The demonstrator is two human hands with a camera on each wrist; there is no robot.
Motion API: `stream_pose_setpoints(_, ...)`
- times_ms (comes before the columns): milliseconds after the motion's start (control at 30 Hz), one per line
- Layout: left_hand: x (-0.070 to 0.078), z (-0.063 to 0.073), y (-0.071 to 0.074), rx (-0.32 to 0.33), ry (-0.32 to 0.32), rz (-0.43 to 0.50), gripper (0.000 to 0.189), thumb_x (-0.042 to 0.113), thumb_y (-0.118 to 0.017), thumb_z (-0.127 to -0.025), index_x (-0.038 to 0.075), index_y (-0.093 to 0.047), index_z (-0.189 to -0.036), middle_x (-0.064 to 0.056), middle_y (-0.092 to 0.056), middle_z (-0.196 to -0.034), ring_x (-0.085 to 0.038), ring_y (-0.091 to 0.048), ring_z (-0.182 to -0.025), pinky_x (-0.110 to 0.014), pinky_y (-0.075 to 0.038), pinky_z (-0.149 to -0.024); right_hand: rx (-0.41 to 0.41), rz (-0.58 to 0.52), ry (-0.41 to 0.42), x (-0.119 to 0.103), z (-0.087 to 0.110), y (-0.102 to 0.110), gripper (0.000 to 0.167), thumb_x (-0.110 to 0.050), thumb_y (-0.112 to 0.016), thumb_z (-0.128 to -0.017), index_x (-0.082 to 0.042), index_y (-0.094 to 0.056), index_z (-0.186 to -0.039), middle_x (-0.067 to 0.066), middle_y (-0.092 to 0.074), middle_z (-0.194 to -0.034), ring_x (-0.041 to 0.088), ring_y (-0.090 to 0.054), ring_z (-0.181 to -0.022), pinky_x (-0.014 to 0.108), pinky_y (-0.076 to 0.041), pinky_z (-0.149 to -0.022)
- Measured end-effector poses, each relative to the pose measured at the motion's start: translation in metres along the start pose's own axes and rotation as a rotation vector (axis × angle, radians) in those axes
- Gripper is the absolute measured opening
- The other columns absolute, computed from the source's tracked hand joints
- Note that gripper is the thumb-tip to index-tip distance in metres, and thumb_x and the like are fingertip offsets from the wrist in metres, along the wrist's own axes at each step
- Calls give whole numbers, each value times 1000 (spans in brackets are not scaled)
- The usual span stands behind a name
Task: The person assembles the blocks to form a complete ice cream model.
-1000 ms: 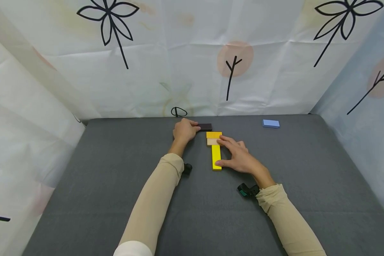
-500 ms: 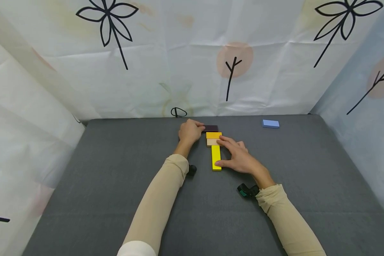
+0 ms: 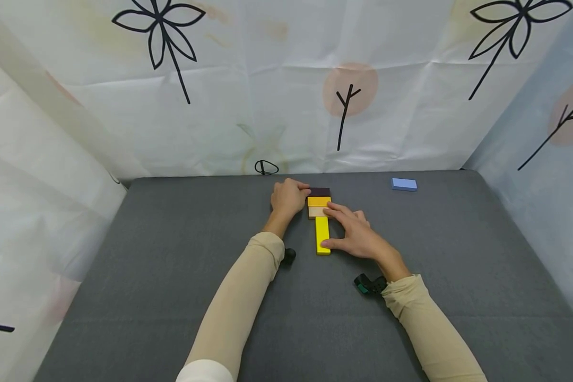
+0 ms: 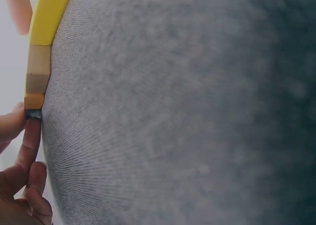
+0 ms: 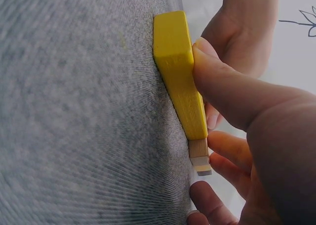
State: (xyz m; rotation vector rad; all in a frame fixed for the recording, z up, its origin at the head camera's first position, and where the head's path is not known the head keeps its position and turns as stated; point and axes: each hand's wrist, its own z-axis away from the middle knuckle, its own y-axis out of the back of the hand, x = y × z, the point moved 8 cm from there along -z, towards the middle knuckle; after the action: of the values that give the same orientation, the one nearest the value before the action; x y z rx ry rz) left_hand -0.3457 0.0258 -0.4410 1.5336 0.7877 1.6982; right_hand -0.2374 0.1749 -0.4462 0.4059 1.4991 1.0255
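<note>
A dark brown wooden block (image 3: pixel 320 192) lies crosswise at the far end of a row of blocks. My left hand (image 3: pixel 288 200) pinches its left end between thumb and finger; the left wrist view shows those fingertips at the row's end. Against it lies an orange-yellow block (image 3: pixel 319 201), then a plain wood block (image 3: pixel 317 212), both crosswise. A bright yellow block (image 3: pixel 322 236) runs lengthwise toward me from these. My right hand (image 3: pixel 358 236) rests spread over the row's right side, its thumb on the yellow block (image 5: pixel 177 62) and its fingertips on the plain wood block.
A light blue block (image 3: pixel 404 184) lies apart at the back right of the grey cloth-covered table (image 3: pixel 172 254). White printed fabric (image 3: pixel 277 95) stands behind the table's back edge and along both sides.
My left hand has slid the dark brown block to the right, from beyond the row's left corner to lie in line against the orange-yellow block. My right hand has stayed in place.
</note>
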Motion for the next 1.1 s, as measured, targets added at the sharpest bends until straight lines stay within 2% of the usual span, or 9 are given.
stream_pose_setpoints(133, 6, 2, 0, 17, -46, -140, 27, 37, -61, -102, 33, -74, -125, 4, -73, -126, -28, -56, -117, -43, -50, -99, -4, -3, 6, -1, 0, 0, 82, -39, -78, -90, -14, -39, -158, 8, -23, -171, 41, -35, -129, 60, -33, -96)
stream_pose_setpoints(233, 13, 3, 1, 52, -95, -242, 26, 37, -62, -102, 34, -75, -124, 6, -75, -122, -24, -55, -107, -39, -49, -92, -6, -4, 7, -2, 1, 1, 82, -38, -78, -90, -14, -39, -158, 8, -23, -171, 41, -35, -129, 60, -33, -96)
stream_pose_setpoints(300, 15, 4, 2, 74, -116, -270, 25, 37, -63, -101, 34, -76, -122, 7, -76, -119, -23, -53, -101, -38, -48, -86, -7, -5, 6, -2, 1, 1, 82, -38, -78, -90, -14, -39, -158, 8, -23, -171, 40, -35, -128, 59, -33, -96)
stream_pose_setpoints(467, 18, 7, 4, 78, -139, -277, 23, 37, -66, -99, 35, -77, -120, 8, -75, -117, -22, -52, -99, -37, -47, -85, -10, -5, 7, -3, 2, 1, 83, -39, -78, -91, -13, -38, -159, 8, -22, -171, 40, -35, -127, 58, -32, -95)
stream_pose_setpoints(633, 18, 12, 4, 65, -180, -232, 23, 37, -64, -101, 33, -77, -120, 7, -75, -118, -22, -54, -101, -38, -49, -87, -3, -17, 11, -1, 4, 1, 84, -42, -74, -94, -12, -33, -161, 9, -19, -172, 38, -36, -125, 59, -34, -99)
stream_pose_setpoints(833, 20, 19, 9, 57, -277, -153, 26, 37, -63, -102, 26, -77, -122, 1, -71, -117, -23, -56, -104, -38, -51, -89, 49, 8, -15, 7, 4, 12, 82, -41, -70, -97, -5, -31, -160, 17, -20, -170, 44, -34, -140, 63, -36, -110)
stream_pose_setpoints(900, 21, 21, 10, 46, -299, -151, 29, 38, -63, -102, 25, -75, -125, -1, -69, -120, -23, -56, -109, -39, -51, -93, 63, 36, -46, 11, 5, 17, 82, -42, -69, -97, -4, -31, -160, 20, -21, -169, 47, -31, -142, 66, -34, -112)
stream_pose_setpoints(1100, 24, 28, 12, 5, -339, -235, 43, 47, -57, -103, 26, -65, -139, -2, -61, -140, -24, -53, -129, -42, -49, -108, 88, 124, -141, 26, 7, 35, 83, -47, -65, -99, -3, -28, -160, 29, -22, -163, 51, -30, -135, 68, -29, -110)
